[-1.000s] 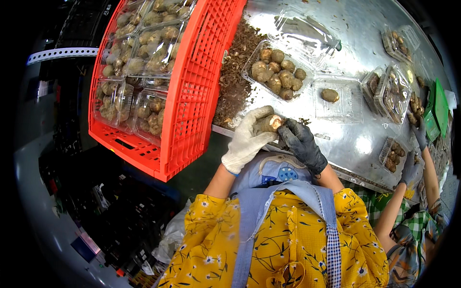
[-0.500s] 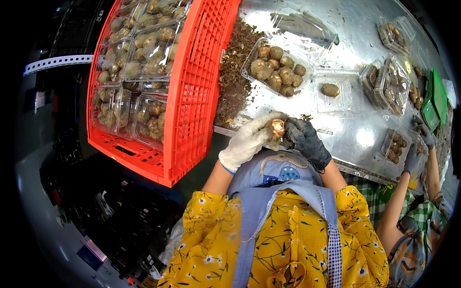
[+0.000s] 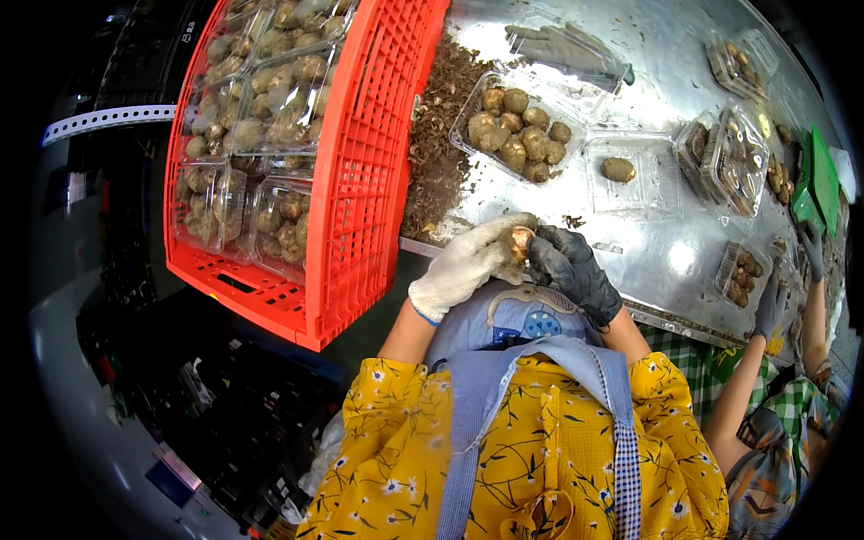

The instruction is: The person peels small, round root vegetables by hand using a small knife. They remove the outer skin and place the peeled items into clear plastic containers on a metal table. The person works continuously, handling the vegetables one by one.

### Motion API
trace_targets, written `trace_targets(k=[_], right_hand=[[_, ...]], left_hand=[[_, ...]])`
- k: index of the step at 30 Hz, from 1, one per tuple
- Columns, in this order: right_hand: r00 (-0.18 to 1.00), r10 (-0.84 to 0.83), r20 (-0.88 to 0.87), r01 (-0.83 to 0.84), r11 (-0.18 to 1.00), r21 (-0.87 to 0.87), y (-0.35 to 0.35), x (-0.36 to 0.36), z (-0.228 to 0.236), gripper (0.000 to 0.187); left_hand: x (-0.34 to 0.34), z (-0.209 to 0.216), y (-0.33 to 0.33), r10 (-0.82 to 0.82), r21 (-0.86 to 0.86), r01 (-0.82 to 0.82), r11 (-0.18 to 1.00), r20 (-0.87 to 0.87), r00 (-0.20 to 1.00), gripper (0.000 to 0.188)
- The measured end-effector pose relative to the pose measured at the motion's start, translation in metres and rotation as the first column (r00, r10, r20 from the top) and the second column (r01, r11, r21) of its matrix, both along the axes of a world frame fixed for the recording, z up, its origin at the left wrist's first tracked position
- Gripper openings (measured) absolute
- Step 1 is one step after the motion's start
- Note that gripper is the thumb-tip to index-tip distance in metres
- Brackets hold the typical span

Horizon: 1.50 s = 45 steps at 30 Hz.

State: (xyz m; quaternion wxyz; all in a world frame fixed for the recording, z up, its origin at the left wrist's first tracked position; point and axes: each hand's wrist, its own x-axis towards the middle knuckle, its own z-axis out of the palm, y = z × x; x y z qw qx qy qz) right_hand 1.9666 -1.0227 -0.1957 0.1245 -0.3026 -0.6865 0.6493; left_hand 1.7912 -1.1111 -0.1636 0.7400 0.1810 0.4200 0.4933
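My left hand (image 3: 468,261), in a white knitted glove, holds a small taro corm (image 3: 520,241) whose pale, partly bared end faces up. My right hand (image 3: 576,270), in a dark glove, has its fingers bent and closed against the right side of the same corm. Both hands are just over the near edge of the metal table (image 3: 643,279). Beyond them lies an open clear plastic box (image 3: 461,135) with several taro corms (image 3: 513,135) in it. To its right, another open clear box (image 3: 657,193) holds a single corm (image 3: 618,169).
A red crate (image 3: 369,171) of packed clear boxes (image 3: 288,108) stands at left. Brown peelings (image 3: 441,126) cover the table beside it. A grey glove (image 3: 567,47) lies at the back. Filled boxes (image 3: 733,157) and a green scale (image 3: 814,189) are at right, near a co-worker's gloved hands (image 3: 771,301).
My right hand has shifted slightly, its fingers now bent closer against the taro corm. My left hand keeps its hold. At right the co-worker's hands have moved a little.
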Motion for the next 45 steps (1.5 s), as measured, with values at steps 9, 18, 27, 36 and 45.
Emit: trace_targets(k=[9,18,27,36,45], right_hand=[[0.999,0.013,-0.052,-0.02,0.99,-0.14,0.001,0.011,-0.032,0.031],[0.995,0.022,-0.094,-0.038,0.986,-0.164,0.008,0.011,-0.025,0.03],[0.998,-0.037,0.045,0.046,0.975,-0.217,0.007,-0.003,-0.006,0.025],[0.961,0.004,0.278,0.098,0.931,-0.352,0.007,-0.002,-0.001,0.033],[0.976,0.107,0.187,-0.155,0.952,0.265,-0.001,0.007,-0.045,0.029]], left_hand=[[0.003,0.006,-0.001,0.007,0.075,0.006,0.997,-0.165,0.986,0.049],[0.0,0.005,0.001,-0.015,0.269,0.202,0.942,-0.567,0.824,0.052],[-0.001,-0.002,-0.003,-0.056,0.194,0.21,0.958,-0.592,0.804,0.051],[0.002,-0.013,-0.012,0.254,0.06,-0.247,0.967,-0.22,0.942,0.064],[0.005,-0.022,-0.012,0.399,0.078,-0.395,0.915,-0.043,0.916,0.062]])
